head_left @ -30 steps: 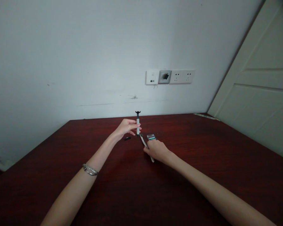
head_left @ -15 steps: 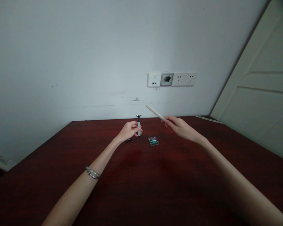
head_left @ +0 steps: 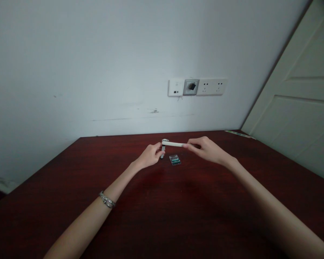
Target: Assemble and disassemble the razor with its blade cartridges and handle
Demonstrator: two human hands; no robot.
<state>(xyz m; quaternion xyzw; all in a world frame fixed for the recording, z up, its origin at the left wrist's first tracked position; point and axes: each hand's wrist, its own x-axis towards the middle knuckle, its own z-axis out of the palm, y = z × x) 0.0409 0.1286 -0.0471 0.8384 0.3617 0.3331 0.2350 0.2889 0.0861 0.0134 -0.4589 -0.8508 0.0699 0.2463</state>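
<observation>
My left hand point(head_left: 149, 157) is closed around the grey handle of a safety razor point(head_left: 162, 152), held upright above the table with its head at the top. Between the fingers of my right hand point(head_left: 207, 150) is one end of a slim white stick point(head_left: 174, 144). The stick lies almost level, and its far end overlaps the razor just under the head; whether they touch I cannot tell. A small clear case point(head_left: 175, 160) with green strips inside rests on the table, just right of the razor.
The dark red wooden table point(head_left: 156, 216) runs back to a white wall point(head_left: 118, 72). Sockets point(head_left: 211, 87) and a grey switch plate point(head_left: 191, 87) are on the wall. A pale strip point(head_left: 239, 134) lies at the table's back right edge, near a white door point(head_left: 299, 118).
My right hand has lowered the white stick from a raised slant to nearly level, its tip now at the razor. The razor moved slightly right; a small black piece by my left hand is now hidden.
</observation>
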